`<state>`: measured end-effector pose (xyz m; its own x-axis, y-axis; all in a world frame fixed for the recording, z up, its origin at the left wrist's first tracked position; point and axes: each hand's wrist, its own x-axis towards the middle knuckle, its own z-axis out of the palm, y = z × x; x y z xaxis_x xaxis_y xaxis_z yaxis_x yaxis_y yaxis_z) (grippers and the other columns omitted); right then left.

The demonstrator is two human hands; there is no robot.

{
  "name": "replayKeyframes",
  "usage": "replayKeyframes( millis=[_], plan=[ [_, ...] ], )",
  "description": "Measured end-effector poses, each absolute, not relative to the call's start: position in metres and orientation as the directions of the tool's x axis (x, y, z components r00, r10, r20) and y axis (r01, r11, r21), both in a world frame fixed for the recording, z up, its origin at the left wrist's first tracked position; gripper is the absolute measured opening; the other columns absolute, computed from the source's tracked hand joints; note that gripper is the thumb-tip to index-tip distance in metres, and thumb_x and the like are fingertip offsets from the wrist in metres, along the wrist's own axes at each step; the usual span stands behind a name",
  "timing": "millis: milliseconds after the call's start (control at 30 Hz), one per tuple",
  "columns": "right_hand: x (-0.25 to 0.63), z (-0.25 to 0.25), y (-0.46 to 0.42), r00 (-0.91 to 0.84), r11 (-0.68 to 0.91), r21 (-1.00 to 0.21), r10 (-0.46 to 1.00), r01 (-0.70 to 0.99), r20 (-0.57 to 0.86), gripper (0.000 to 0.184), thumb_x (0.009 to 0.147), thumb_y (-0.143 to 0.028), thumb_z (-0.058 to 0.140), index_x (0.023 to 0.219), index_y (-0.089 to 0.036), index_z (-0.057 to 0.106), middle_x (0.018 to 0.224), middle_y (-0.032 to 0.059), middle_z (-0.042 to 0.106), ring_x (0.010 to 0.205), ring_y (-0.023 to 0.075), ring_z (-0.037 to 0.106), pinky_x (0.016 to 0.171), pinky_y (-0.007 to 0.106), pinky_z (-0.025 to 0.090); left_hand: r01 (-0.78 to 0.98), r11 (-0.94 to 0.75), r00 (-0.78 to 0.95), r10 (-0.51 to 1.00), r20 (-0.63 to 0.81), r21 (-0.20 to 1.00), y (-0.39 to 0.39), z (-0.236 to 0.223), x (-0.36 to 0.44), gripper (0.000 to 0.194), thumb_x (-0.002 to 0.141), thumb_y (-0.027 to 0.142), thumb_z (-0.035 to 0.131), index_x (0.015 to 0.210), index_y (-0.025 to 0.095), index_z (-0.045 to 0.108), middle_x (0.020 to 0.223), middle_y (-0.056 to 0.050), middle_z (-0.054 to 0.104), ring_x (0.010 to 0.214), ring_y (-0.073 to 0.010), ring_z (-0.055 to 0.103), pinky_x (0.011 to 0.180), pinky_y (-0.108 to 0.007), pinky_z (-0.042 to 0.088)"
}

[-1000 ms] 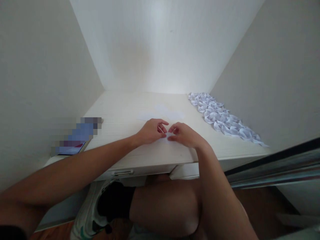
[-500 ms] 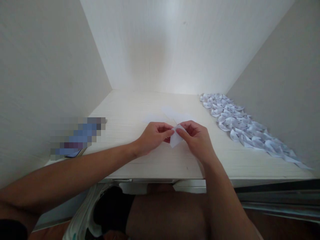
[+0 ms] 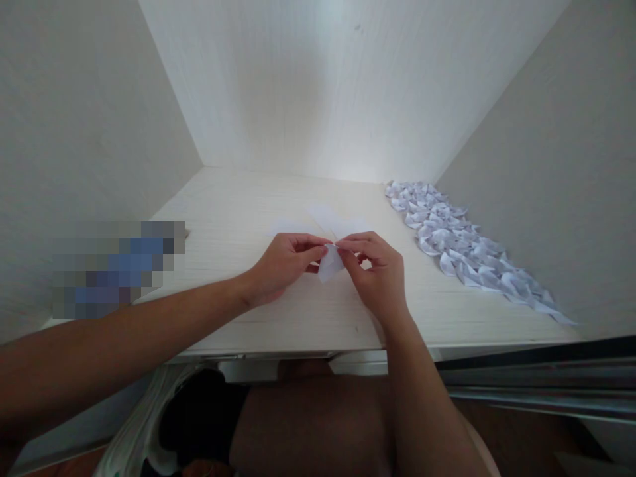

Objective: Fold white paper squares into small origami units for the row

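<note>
A small piece of white paper (image 3: 328, 265), partly folded, is held up just over the desk between both hands. My left hand (image 3: 285, 264) pinches its left side with thumb and fingers. On the other side, my right hand (image 3: 376, 268) pinches the upper right edge between thumb and fingertips. Behind the hands, flat white paper sheets (image 3: 322, 216) lie on the desk, partly covered by my fingers. The finer folds of the held paper are too small to make out.
A long heap of folded white paper pieces (image 3: 447, 232) runs along the right wall of the desk (image 3: 228, 205). At the left wall lies a blurred-out object (image 3: 134, 262), beside my left forearm. Walls enclose the desk at the back and both sides.
The view has shifted, so everything sits a little further left. My right fingers have moved up from the paper's face to its upper edge; my left hand keeps its pinch.
</note>
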<state>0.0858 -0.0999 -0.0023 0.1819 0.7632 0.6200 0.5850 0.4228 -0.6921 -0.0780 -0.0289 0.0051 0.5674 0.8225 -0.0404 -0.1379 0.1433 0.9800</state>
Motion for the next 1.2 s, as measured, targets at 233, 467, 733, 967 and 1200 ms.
replayKeyframes(
  millis=[233, 467, 733, 967, 1200],
  plan=[
    [0.081, 0.001, -0.106, 0.114, 0.450, -0.572, 0.709, 0.686, 0.696, 0.021, 0.093, -0.014, 0.066, 0.094, -0.027, 0.083, 0.093, 0.0042, 0.078, 0.076, 0.0155, 0.068, 0.062, 0.027, 0.058, -0.158, 0.105, 0.511, 0.859, -0.010, 0.982, -0.027, 0.007, -0.078, 0.029, 0.068, 0.037, 0.087, 0.081, 0.014, 0.076, 0.081, -0.005, 0.075, 0.075, -0.0155, 0.066, 0.071, -0.031, 0.055],
    [0.080, 0.001, -0.105, 0.114, 0.452, -0.557, 0.697, 0.697, 0.708, 0.021, 0.093, -0.016, 0.065, 0.091, -0.028, 0.083, 0.089, 0.0035, 0.078, 0.072, 0.0153, 0.067, 0.061, 0.028, 0.057, -0.160, 0.097, 0.537, 0.844, 0.004, 0.982, -0.027, 0.006, -0.078, 0.024, 0.072, 0.033, 0.084, 0.085, 0.014, 0.076, 0.085, -0.005, 0.076, 0.077, -0.0153, 0.066, 0.073, -0.032, 0.055],
    [0.082, 0.003, -0.109, 0.067, 0.456, -0.561, 0.733, 0.691, 0.677, 0.015, 0.090, -0.021, 0.071, 0.096, -0.028, 0.083, 0.098, 0.0053, 0.078, 0.087, 0.0188, 0.073, 0.074, 0.033, 0.061, -0.191, 0.122, 0.549, 0.836, 0.003, 0.974, -0.028, 0.008, -0.079, 0.030, 0.067, 0.035, 0.091, 0.084, 0.014, 0.079, 0.084, -0.006, 0.076, 0.076, -0.0157, 0.067, 0.074, -0.033, 0.056],
    [0.083, 0.001, -0.107, 0.142, 0.455, -0.705, 0.778, 0.545, 0.612, 0.015, 0.091, -0.022, 0.072, 0.099, -0.029, 0.083, 0.100, 0.0040, 0.078, 0.086, 0.0173, 0.072, 0.070, 0.031, 0.060, -0.160, 0.006, 0.526, 0.847, 0.080, 0.987, -0.025, 0.007, -0.080, 0.027, 0.070, 0.035, 0.088, 0.086, 0.014, 0.081, 0.085, -0.007, 0.079, 0.075, -0.0163, 0.067, 0.073, -0.032, 0.055],
    [0.082, 0.005, -0.112, 0.101, 0.456, -0.524, 0.677, 0.719, 0.729, 0.022, 0.093, -0.015, 0.065, 0.099, -0.027, 0.082, 0.096, 0.0033, 0.080, 0.076, 0.0151, 0.070, 0.070, 0.031, 0.062, -0.089, -0.015, 0.569, 0.820, 0.063, 0.996, -0.025, 0.011, -0.082, 0.016, 0.076, 0.027, 0.079, 0.085, 0.014, 0.079, 0.079, -0.004, 0.076, 0.072, -0.0138, 0.064, 0.067, -0.028, 0.051]
  ],
)
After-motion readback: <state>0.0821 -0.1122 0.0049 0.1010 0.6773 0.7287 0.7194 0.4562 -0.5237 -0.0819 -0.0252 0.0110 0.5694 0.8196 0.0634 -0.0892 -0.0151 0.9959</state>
